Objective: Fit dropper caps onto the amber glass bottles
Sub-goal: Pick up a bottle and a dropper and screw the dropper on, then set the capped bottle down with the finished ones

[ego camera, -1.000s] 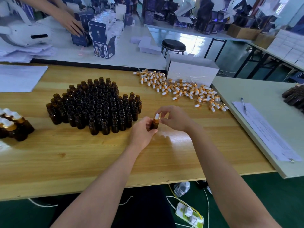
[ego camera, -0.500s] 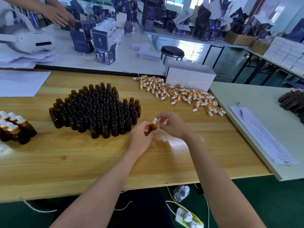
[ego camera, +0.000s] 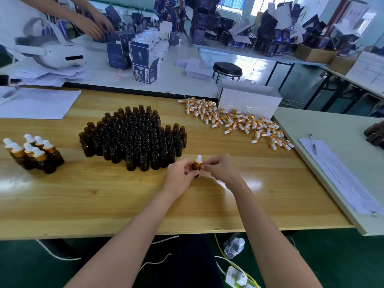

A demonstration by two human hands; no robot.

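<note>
Amber bottle (ego camera: 196,169) upright between the hands, dropper cap (ego camera: 198,160) on top. Left hand (ego camera: 180,176) grips bottle body from 9 o'clock. Right hand (ego camera: 222,169) pinches cap collar from 3 o'clock. Uncapped bottle cluster (ego camera: 133,138) near at 10 o'clock. Loose cap pile (ego camera: 239,123) at 1 o'clock. Capped bottles (ego camera: 35,153) well apart at 9 o'clock.

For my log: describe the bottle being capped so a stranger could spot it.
On the wooden table, look in front of the big cluster of uncapped bottles. One bottle is held between the left hand and right hand; unlike its neighbours, it wears a white-bulbed gold dropper cap.
</note>
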